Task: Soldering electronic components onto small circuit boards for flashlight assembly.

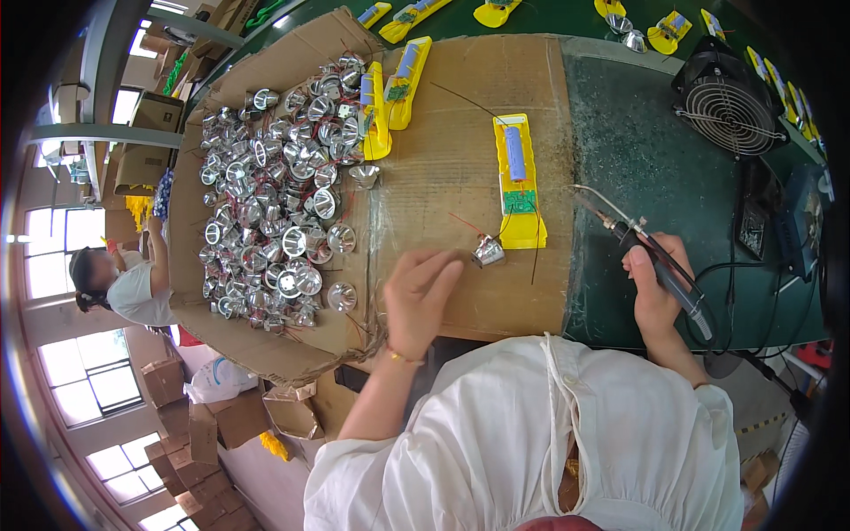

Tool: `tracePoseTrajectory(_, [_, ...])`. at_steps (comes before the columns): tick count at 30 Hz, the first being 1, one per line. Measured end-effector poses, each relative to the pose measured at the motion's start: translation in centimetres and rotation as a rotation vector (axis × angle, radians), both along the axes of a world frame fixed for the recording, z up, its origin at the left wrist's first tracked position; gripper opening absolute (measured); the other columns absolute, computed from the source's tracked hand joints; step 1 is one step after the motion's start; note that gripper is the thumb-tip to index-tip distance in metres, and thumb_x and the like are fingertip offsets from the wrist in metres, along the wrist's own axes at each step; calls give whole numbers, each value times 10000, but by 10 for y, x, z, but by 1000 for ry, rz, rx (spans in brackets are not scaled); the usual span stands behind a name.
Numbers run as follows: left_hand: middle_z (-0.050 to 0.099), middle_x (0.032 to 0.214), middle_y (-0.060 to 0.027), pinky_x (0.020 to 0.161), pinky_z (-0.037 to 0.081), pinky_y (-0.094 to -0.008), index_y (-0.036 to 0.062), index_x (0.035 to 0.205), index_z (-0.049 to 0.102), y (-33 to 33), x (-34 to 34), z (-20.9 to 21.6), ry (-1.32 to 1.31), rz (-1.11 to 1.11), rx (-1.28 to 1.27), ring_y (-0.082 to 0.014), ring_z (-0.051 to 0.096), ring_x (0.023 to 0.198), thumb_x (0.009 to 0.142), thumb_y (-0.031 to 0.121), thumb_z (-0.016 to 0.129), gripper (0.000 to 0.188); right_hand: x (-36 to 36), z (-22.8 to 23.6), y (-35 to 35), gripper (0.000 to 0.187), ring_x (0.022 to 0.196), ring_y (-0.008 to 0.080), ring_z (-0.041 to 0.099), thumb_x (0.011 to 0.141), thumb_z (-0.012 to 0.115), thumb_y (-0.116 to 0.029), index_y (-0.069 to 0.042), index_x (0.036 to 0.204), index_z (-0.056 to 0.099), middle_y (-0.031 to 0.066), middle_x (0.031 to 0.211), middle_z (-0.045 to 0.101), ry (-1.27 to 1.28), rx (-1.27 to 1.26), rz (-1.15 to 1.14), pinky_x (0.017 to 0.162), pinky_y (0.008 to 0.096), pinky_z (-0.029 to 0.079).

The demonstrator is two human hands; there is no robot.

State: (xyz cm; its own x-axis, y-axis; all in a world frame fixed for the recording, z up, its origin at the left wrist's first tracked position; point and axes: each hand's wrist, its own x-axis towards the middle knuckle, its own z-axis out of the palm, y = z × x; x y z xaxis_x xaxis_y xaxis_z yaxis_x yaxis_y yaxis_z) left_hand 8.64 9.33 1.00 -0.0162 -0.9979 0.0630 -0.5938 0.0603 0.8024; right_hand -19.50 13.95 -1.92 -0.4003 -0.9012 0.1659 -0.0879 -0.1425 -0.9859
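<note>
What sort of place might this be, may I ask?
Probably an electronics workshop: a brown cardboard box of silvery conical reflectors, a yellow plastic housing with a green circuit board, and a black soldering iron in the right hand.

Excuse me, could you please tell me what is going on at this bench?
A person is working with a soldering iron held in the right hand, its tip to the right of a yellow housing and not touching it. The housing lies open, showing a battery and green board. The left hand is beside a loose reflector; whether it touches is unclear. A box on the left holds many more reflectors.
</note>
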Motion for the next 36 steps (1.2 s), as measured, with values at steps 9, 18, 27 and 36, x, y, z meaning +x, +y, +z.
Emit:
tracePoseTrajectory(9, [639, 871, -111, 623, 485, -267, -16, 844, 696, -42, -38, -24, 262, 35, 169, -167, 598, 676, 846, 128, 675, 145, 4, 4, 4, 200, 641, 84, 514, 818, 690, -117, 19, 915, 580, 59, 750, 596, 76, 19, 91, 582, 233, 417])
tracePoseTrajectory(18, [564, 829, -92, 662, 462, -305, 10, 776, 697, -42, -52, -20, 93, -183, 99, -202, 555, 791, 768, 135, 717, 127, 19, 10, -11, 167, 575, 78, 540, 802, 711, -120, -8, 863, 605, 25, 650, 598, 177, 33, 125, 531, 235, 431])
tracePoseTrajectory(27, [578, 794, -79, 717, 443, -331, 26, 749, 698, -45, -56, -24, 80, -189, 132, -229, 542, 807, 758, 147, 714, 123, 21, 5, -11, 144, 592, 54, 537, 812, 697, -101, -9, 847, 592, 24, 670, 611, 94, 101, 163, 534, 219, 429])
tracePoseTrajectory(36, [583, 790, -78, 722, 443, -339, 26, 719, 690, -48, -57, -20, 49, -195, 133, -233, 539, 802, 762, 151, 707, 133, 15, 11, -7, 165, 671, 105, 595, 856, 658, -94, 18, 934, 565, 88, 759, 631, -214, 127, 119, 591, 239, 486])
